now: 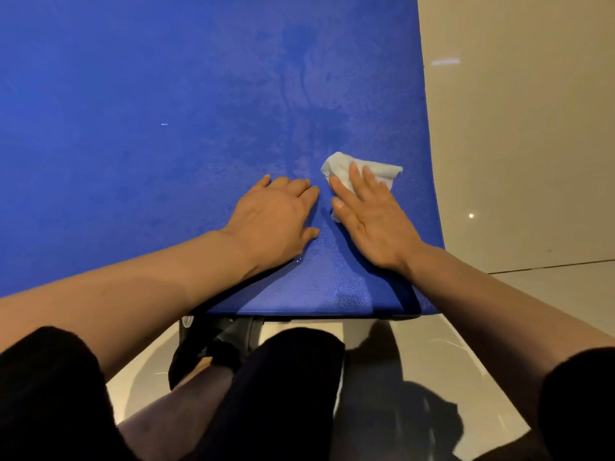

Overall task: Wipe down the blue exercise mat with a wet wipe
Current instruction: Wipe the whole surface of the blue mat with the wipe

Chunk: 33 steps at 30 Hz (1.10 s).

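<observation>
The blue exercise mat (139, 134) fills most of the head view, lying flat on the floor with its near edge just in front of my knees. A crumpled white wet wipe (342, 166) lies near the mat's right edge. My right hand (369, 217) presses flat on the wipe with straight fingers, covering its lower part. My left hand (276, 217) rests flat on the bare mat just left of the wipe, fingers straight and holding nothing. Darker damp streaks show on the mat beyond the wipe.
Pale glossy floor tiles (519, 144) run along the mat's right side and under my legs. My knees in black shorts (293, 377) and a dark shoe (229, 334) sit at the mat's near edge.
</observation>
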Motion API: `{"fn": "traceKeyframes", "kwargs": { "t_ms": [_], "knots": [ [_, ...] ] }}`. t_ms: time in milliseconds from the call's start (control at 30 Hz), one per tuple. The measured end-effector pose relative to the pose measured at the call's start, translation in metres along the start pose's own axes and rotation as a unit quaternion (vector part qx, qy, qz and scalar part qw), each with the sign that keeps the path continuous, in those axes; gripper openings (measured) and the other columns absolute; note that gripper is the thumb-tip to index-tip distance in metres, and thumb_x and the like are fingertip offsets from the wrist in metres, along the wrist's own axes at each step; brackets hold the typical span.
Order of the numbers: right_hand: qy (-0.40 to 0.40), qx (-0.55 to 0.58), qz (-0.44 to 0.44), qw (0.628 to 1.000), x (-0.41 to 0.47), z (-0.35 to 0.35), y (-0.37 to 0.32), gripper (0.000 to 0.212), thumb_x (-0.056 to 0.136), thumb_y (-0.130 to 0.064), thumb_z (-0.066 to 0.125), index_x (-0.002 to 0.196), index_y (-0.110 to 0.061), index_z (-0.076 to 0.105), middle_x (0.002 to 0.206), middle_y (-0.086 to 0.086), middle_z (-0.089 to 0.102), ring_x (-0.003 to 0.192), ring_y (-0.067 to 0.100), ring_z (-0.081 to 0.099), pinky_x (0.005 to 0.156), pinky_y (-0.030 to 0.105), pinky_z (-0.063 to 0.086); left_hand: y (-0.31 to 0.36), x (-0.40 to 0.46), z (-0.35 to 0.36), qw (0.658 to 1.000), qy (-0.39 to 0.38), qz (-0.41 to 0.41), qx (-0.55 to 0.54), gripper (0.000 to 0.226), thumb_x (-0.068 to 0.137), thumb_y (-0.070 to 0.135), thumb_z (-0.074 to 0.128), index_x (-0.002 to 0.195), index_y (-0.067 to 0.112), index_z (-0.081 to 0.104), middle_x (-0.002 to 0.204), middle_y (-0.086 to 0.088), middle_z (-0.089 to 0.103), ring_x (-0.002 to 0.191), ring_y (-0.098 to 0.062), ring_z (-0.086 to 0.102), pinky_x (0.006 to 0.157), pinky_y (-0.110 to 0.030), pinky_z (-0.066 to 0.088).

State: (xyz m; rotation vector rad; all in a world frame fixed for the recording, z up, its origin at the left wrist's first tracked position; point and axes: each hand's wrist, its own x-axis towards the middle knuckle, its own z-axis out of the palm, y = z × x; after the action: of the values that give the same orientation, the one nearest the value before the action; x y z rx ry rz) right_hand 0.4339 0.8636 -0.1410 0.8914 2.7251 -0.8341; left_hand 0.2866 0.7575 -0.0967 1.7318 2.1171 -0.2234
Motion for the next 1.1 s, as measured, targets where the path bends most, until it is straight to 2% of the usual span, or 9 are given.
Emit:
{"fn": "traceKeyframes", "kwargs": {
  "t_ms": [167, 300, 400, 467, 600, 700, 867, 1000, 1100],
  "knots": [
    [-0.033, 0.005, -0.088, 0.996, -0.029, 0.005, -0.016, 0.074, 0.094, -0.054, 0.011, 0.153, -0.009, 0.007, 0.158, -0.003, -0.009, 0.143, 0.004, -0.013, 0.113, 0.013, -0.015, -0.012, 0.013, -0.001, 0.998, -0.053, -0.01, -0.04, 0.094, 0.088, 0.063, 0.05, 0.156, 0.016, 0.003, 0.163, 0.0, -0.007, 0.15, -0.016, -0.006, 0.121, -0.042, 0.001],
    [-0.034, 0.0, -0.049, 0.998, 0.012, -0.01, 0.003, 0.063, 0.103, -0.047, 0.021, 0.154, -0.009, 0.012, 0.162, 0.003, 0.001, 0.149, 0.01, -0.004, 0.118, 0.019, -0.006, -0.016, 0.024, -0.005, 0.994, -0.104, -0.001, -0.016, 0.097, 0.088, 0.063, 0.051, 0.155, 0.015, 0.0, 0.163, -0.003, -0.01, 0.15, -0.018, -0.007, 0.12, -0.046, 0.002],
    [-0.01, 0.002, -0.007, 1.0, 0.042, -0.015, 0.013, 0.06, 0.104, -0.041, 0.023, 0.153, -0.007, 0.014, 0.163, 0.008, 0.004, 0.15, 0.015, -0.002, 0.121, 0.028, -0.002, -0.017, 0.028, -0.01, 0.995, -0.102, 0.005, 0.003, 0.094, 0.085, 0.066, 0.05, 0.155, 0.015, 0.013, 0.163, -0.003, 0.004, 0.149, -0.019, 0.008, 0.119, -0.046, 0.006],
    [0.006, -0.003, -0.024, 1.0, 0.037, -0.007, 0.012, 0.069, 0.102, -0.051, 0.019, 0.153, -0.004, 0.015, 0.162, 0.01, 0.005, 0.15, 0.018, -0.001, 0.122, 0.032, 0.0, -0.016, 0.033, -0.011, 0.998, -0.064, 0.012, 0.022, 0.073, 0.092, 0.061, 0.044, 0.149, 0.018, 0.032, 0.158, -0.003, 0.026, 0.142, -0.023, 0.03, 0.117, -0.041, 0.013],
    [-0.01, -0.013, -0.092, 0.996, 0.014, 0.002, 0.0, 0.083, 0.088, -0.058, 0.002, 0.153, -0.007, 0.011, 0.162, 0.009, 0.0, 0.15, 0.016, -0.003, 0.117, 0.019, -0.012, -0.023, 0.042, -0.011, 0.999, 0.027, 0.005, -0.037, 0.046, 0.094, 0.042, 0.057, 0.135, 0.022, 0.05, 0.129, -0.001, 0.052, 0.116, -0.024, 0.048, 0.097, -0.03, 0.031],
    [-0.018, -0.03, -0.082, 0.996, 0.036, -0.006, 0.005, 0.073, 0.096, -0.055, 0.011, 0.154, -0.01, 0.011, 0.162, 0.005, 0.001, 0.149, 0.012, -0.003, 0.117, 0.018, -0.01, -0.031, 0.049, -0.008, 0.994, 0.041, 0.004, -0.103, 0.072, 0.084, 0.037, 0.072, 0.145, 0.018, 0.038, 0.142, -0.005, 0.041, 0.129, -0.026, 0.038, 0.104, -0.033, 0.031],
    [0.004, -0.032, -0.021, 0.999, 0.087, -0.017, 0.019, 0.065, 0.102, -0.049, 0.018, 0.154, -0.01, 0.014, 0.163, 0.005, 0.004, 0.15, 0.014, 0.0, 0.122, 0.036, 0.006, -0.045, 0.065, -0.012, 0.994, -0.066, -0.021, -0.08, 0.108, 0.079, 0.049, 0.072, 0.155, 0.015, 0.004, 0.163, -0.002, -0.01, 0.149, -0.018, -0.009, 0.12, -0.05, 0.003],
    [0.024, -0.031, -0.075, 0.996, 0.062, -0.002, 0.009, 0.084, 0.092, -0.059, 0.005, 0.15, 0.0, 0.025, 0.16, 0.017, 0.015, 0.149, 0.026, 0.01, 0.122, 0.041, 0.01, -0.048, 0.081, -0.015, 0.99, -0.12, -0.023, -0.077, 0.125, 0.07, 0.056, 0.076, 0.154, 0.016, -0.008, 0.161, -0.002, -0.018, 0.149, -0.018, -0.013, 0.118, -0.054, 0.001],
    [-0.002, -0.054, -0.101, 0.993, 0.053, -0.003, 0.008, 0.084, 0.09, -0.058, 0.004, 0.151, -0.003, 0.022, 0.161, 0.013, 0.012, 0.15, 0.024, 0.009, 0.122, 0.034, 0.004, -0.049, 0.086, -0.016, 0.99, -0.129, -0.017, -0.063, 0.129, 0.067, 0.06, 0.076, 0.155, 0.018, -0.008, 0.161, -0.002, -0.017, 0.149, -0.019, -0.01, 0.118, -0.054, 0.004]
  ]
}}
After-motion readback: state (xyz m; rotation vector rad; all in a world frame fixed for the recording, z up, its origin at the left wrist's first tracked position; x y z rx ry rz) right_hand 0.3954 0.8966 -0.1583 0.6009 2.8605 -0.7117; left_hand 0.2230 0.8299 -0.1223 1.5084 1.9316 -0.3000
